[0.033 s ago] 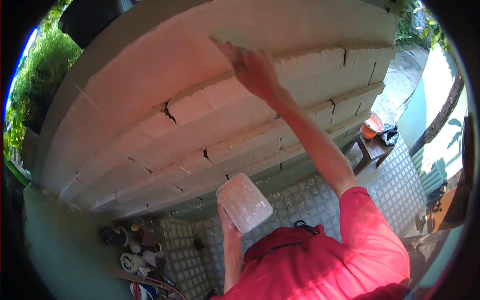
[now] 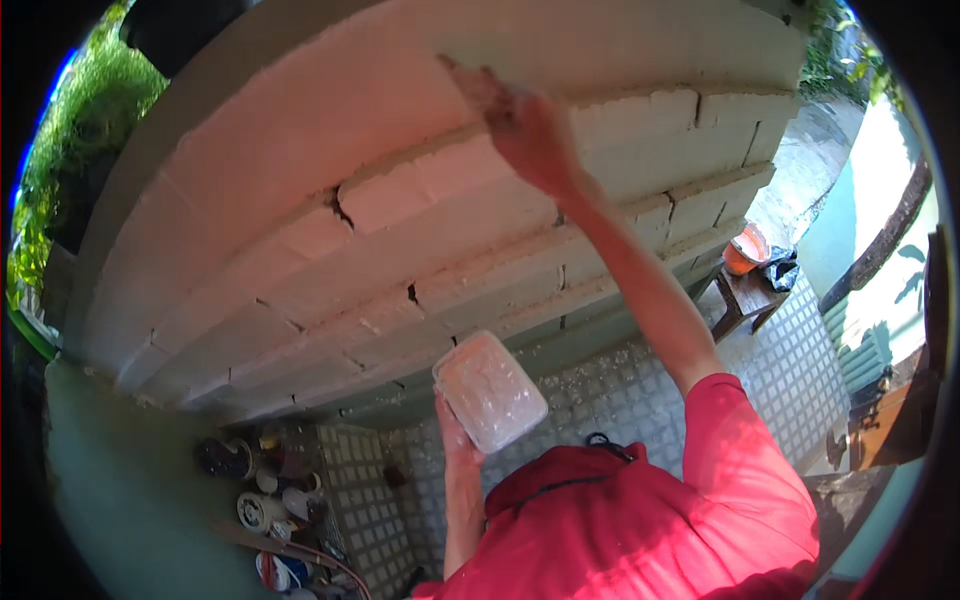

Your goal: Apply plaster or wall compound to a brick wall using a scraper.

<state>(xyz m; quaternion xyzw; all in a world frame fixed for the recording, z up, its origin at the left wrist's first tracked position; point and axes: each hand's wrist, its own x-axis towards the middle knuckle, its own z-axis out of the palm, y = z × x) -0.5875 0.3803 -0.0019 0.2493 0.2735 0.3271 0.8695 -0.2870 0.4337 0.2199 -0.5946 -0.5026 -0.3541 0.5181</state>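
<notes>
My left hand (image 2: 457, 432) grips a white rectangular plastic tub (image 2: 492, 385) by its side, in front of my chest. Whitish paste smears coat the tub's inside. Stretched far out, my right hand (image 2: 530, 138) is closed on a thin flat-bladed tool (image 2: 462, 76), smeared by motion, so its exact shape cannot be made out. The blade lies at the upper, smoother part of a block wall (image 2: 290, 150). Below it run rows of pale blocks with rough mortar ledges and dark cracks at some joints.
An orange bucket (image 2: 742, 250) and a black plastic bag (image 2: 780, 270) rest on a small wooden stool (image 2: 745, 300) at right. Several paint cans and pots (image 2: 258, 512) crowd the lower left. White specks dot the tiled floor (image 2: 600, 405). A wooden cabinet (image 2: 885, 425) stands at far right.
My right hand has shifted a little rightward along the upper wall with the tool. The tub is slightly higher in view, and the view itself has shifted slightly.
</notes>
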